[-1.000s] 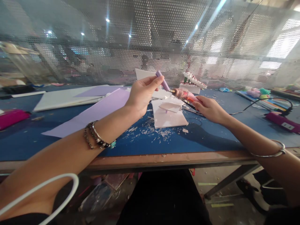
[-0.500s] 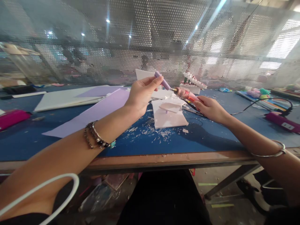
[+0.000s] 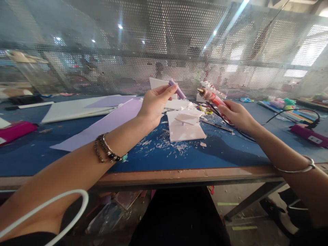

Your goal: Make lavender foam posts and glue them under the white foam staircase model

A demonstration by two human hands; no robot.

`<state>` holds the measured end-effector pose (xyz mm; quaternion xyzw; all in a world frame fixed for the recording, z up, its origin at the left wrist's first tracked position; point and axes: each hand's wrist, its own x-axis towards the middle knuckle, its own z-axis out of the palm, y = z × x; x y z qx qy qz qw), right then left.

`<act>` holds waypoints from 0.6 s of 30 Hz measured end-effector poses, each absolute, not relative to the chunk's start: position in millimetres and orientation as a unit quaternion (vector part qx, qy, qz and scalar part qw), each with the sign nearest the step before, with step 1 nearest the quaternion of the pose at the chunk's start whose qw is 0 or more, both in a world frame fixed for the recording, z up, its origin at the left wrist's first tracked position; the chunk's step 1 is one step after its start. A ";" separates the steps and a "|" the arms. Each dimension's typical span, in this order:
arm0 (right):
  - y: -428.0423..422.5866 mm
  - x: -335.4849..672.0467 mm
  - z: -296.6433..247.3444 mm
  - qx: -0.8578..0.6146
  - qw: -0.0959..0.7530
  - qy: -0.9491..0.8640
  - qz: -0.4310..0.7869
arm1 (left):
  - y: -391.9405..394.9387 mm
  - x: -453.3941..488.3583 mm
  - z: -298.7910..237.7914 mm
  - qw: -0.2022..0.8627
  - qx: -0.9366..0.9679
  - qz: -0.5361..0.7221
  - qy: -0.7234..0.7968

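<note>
Between the thumb and fingers of my left hand (image 3: 156, 104) is a small rolled lilac tube (image 3: 180, 93), tilted down to the right. My right hand (image 3: 236, 115) grips a pink hot glue gun (image 3: 211, 96), its metal tip pointing left and apart from the tube. Below both hands lies a white foam board square (image 3: 186, 133), with a smaller white piece (image 3: 189, 118) raised on it by a short lilac support. White scraps and crumbs surround the square.
Large white boards (image 3: 69, 108) and a lilac sheet (image 3: 102, 124) lie to the left. A magenta case (image 3: 19, 132) sits at far left, a purple power strip (image 3: 309, 135) at right. The glue gun's black cable crosses the right side. A perforated metal screen (image 3: 176, 44) stands behind.
My right hand has drawn the glue gun back to the right and upward, so its tip no longer meets the lilac tube. My left hand has barely moved.
</note>
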<state>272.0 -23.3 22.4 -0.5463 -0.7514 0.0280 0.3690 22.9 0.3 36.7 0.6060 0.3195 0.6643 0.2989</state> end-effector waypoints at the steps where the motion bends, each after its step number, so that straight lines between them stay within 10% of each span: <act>1: -24.4 274.3 25.1 -0.548 0.377 -0.747 0.019 | 1.6 22.1 36.7 0.295 0.609 0.663 0.321; 18: 22.3 418.3 27.0 -0.716 0.188 -0.664 -0.109 | -9.2 0.1 38.3 0.272 0.668 0.627 0.294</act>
